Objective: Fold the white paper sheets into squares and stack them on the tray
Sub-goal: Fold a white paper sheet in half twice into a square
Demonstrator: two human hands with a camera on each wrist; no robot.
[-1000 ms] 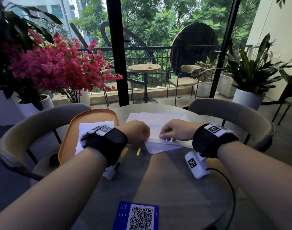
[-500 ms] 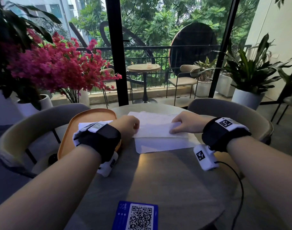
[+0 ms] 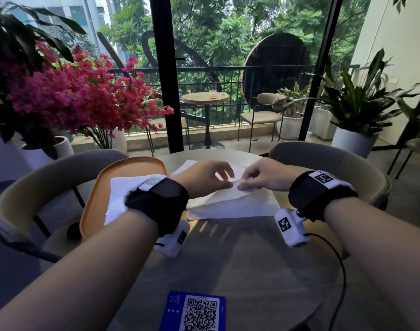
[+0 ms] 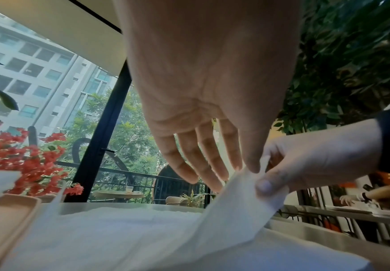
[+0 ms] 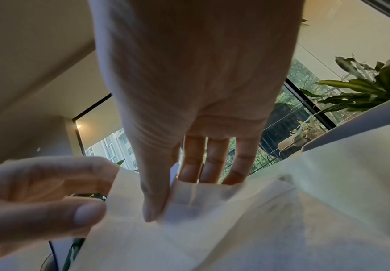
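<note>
A pile of white paper sheets (image 3: 230,207) lies in the middle of the round table (image 3: 228,259). Its top sheet (image 3: 224,194) is partly folded and raised at its far end. My left hand (image 3: 228,185) and right hand (image 3: 242,185) meet above it, and each pinches that raised end. In the left wrist view my left hand (image 4: 247,169) holds the paper (image 4: 235,205) between thumb and index finger, the other fingers straight. The right hand (image 5: 166,198) has its thumb in front of the sheet (image 5: 212,210) and its fingers behind. The orange tray (image 3: 123,168) at left holds folded white paper (image 3: 123,189).
A blue QR card (image 3: 194,311) lies at the table's near edge. A black cable (image 3: 340,271) runs from my right wrist. Grey chairs (image 3: 335,161) curve round the far side, and a pink flowering plant (image 3: 73,96) stands at left.
My hands, spread at the sheet's left and right ends half a second ago, have come together at the middle, and the sheet's end has lifted off the pile.
</note>
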